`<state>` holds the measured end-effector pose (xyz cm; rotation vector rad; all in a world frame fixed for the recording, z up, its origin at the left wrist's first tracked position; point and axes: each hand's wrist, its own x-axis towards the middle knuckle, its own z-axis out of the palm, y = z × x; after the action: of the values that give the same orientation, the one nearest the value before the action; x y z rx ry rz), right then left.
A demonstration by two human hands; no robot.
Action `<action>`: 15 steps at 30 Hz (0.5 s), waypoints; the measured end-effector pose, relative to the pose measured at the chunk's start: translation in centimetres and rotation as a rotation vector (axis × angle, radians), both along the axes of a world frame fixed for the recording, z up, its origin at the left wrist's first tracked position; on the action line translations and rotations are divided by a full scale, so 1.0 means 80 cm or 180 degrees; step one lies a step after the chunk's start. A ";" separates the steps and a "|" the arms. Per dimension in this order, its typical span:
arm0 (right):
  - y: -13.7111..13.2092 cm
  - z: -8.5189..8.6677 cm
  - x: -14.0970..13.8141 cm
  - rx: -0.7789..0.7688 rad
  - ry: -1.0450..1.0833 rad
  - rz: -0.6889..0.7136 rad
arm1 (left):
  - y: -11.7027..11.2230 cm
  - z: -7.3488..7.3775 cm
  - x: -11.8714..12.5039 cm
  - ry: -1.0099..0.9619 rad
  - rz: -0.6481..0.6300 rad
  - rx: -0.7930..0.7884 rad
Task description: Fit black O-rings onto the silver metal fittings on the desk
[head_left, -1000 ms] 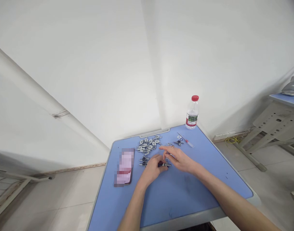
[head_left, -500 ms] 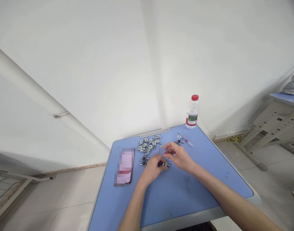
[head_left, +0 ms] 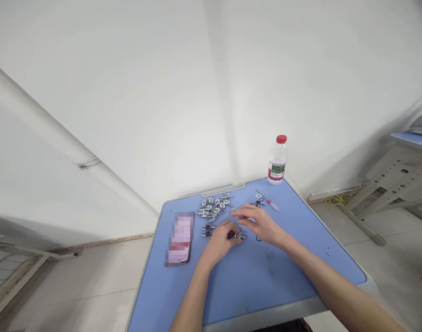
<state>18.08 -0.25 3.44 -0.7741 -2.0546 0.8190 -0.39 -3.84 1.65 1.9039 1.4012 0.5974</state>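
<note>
My left hand (head_left: 222, 239) rests low over the blue desk, its thumb and fingers closed on a small metal fitting (head_left: 242, 236) whose end sticks out to the right. Just above and to the right hovers my right hand (head_left: 261, 222), fingers stretched leftward and thumb apart, with nothing visible held. Two metal fittings with dark round openings (head_left: 207, 230) lie left of my left hand. Behind the hands is a pile of small metal parts (head_left: 213, 207) with oval plates. A small dark ring (head_left: 258, 239) lies under my right hand.
A phone (head_left: 181, 240) lies at the left of the blue desk (head_left: 283, 286). At the back right are a screwdriver (head_left: 273, 205), another dark-holed fitting (head_left: 258, 203), a flat plate (head_left: 258, 196) and a red-capped bottle (head_left: 276, 166). A wall stands behind.
My right hand has opened from a pinch and shifted slightly right, fingers now extended. The dark ring beneath it has come into view. My left hand keeps its hold on the fitting.
</note>
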 end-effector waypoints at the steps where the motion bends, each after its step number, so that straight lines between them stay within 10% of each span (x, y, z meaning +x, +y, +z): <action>1: 0.000 0.002 0.002 -0.0015 -0.0029 0.0078 | 0.000 0.000 0.000 -0.0004 0.0000 -0.0004; 15: -0.002 -0.005 -0.001 -0.0218 -0.0003 0.0090 | -0.002 0.003 0.000 -0.0085 -0.0010 0.0006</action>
<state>18.03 -0.38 3.04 -0.7845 -2.0514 0.9089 -0.41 -3.97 1.87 1.8926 1.3810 0.6206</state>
